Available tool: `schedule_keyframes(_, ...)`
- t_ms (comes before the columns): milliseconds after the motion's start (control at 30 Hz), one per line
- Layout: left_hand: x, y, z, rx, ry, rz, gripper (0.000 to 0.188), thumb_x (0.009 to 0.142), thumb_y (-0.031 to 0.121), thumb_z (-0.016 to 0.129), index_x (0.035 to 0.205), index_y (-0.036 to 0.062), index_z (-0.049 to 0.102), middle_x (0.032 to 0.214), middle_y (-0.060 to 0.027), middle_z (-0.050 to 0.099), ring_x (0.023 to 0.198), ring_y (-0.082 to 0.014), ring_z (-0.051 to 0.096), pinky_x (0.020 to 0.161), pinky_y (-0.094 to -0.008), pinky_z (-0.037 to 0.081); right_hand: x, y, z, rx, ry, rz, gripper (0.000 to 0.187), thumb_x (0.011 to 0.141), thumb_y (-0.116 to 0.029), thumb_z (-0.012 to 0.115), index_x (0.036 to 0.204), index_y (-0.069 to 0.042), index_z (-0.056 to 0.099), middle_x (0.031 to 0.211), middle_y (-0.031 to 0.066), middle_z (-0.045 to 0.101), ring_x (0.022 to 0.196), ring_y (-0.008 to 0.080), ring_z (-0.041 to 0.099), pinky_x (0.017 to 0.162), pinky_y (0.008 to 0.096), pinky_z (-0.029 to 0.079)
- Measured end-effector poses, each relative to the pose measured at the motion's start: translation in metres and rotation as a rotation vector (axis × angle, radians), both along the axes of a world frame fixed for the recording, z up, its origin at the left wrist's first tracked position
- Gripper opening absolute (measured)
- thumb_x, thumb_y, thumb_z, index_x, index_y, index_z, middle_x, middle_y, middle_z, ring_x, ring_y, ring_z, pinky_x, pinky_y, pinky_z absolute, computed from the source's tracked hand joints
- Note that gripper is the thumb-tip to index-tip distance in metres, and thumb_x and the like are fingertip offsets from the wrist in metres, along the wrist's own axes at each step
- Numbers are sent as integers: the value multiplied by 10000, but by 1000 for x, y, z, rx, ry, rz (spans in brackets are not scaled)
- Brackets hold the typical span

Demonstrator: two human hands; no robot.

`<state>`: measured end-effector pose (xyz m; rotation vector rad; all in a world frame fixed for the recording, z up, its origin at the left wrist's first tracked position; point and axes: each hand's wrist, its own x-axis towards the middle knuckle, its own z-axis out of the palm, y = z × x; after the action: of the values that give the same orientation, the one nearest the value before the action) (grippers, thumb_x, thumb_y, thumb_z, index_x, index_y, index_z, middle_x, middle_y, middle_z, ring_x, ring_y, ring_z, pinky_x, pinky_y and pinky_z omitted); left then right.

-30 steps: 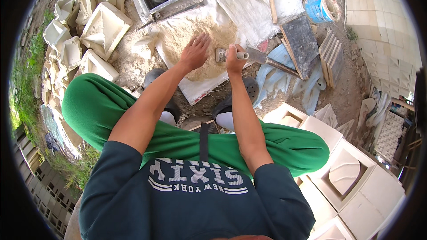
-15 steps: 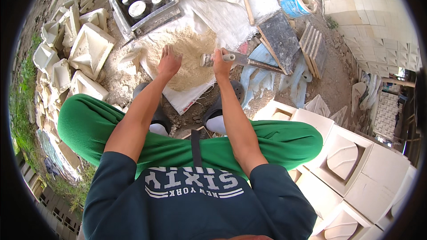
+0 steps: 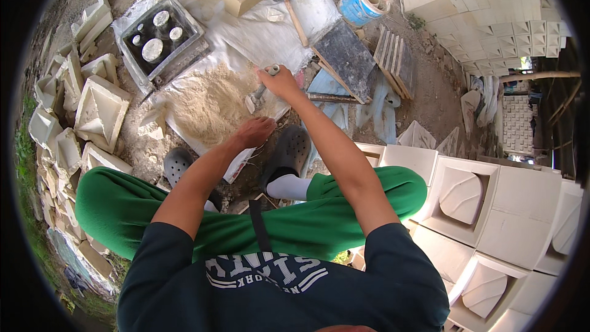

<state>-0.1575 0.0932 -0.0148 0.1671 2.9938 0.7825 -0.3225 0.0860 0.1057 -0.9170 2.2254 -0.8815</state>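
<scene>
The right hand (image 3: pixel 278 81) wraps the pale cylindrical handle (image 3: pixel 274 70) of a metal tool (image 3: pixel 250 104), right of the beige powder heap (image 3: pixel 206 104); the left hand (image 3: pixel 256 130), fingers together, grip unclear, hovers near-right of it. White woven sheeting (image 3: pixel 255 38) under the heap likely keeps out brown dirt (image 3: pixel 430 74); a black rectangular box (image 3: pixel 178 56) stands beyond, leftward.

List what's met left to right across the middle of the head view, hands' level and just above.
Pile of cream blocks → dark mould box → pale powder heap → right hand gripping a handled tool → dark slab → leaning panels.
</scene>
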Motion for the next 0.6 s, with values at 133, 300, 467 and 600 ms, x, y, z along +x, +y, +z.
schedule_keyframes(133, -19, 16, -16, -92, 26, 145, 572, 896, 150, 442, 1446, 42, 332, 1523, -118, 326, 1421, -255, 284, 1133, -412, 302, -14, 2, -28, 121, -35, -66, 687, 764, -490, 658, 1064, 125, 594, 1037, 325, 640, 1011, 441, 628, 875, 454, 493)
schedule_keyframes(300, -10, 23, -34, -136, 53, 228, 555, 905, 180, 444, 1423, -5, 368, 1506, -113, 353, 1419, -252, 278, 1174, -407, 224, -6, 2, -21, 120, 49, -135, 564, 786, -424, 635, 1011, 92, 648, 960, 269, 681, 934, 394, 661, 845, 430, 505)
schedule_keyframes(467, 28, -19, -40, -179, 108, 138, 490, 877, 198, 507, 1316, -18, 490, 1380, -135, 491, 1310, -287, 437, 1081, -412, 370, 13, 2, 32, -97, 106, -160, 352, 831, -324, 611, 673, -19, 691, 628, 113, 675, 664, 292, 671, 692, 388, 508)
schedule_keyframes(600, 30, -58, -13, -498, 104, 82, 447, 869, 198, 490, 1234, -50, 567, 1312, -144, 556, 1284, -287, 465, 1090, -422, 340, 9, 6, 39, -218, 248, -177, 331, 828, -295, 611, 647, -20, 645, 628, 145, 653, 603, 346, 626, 611, 411, 481)
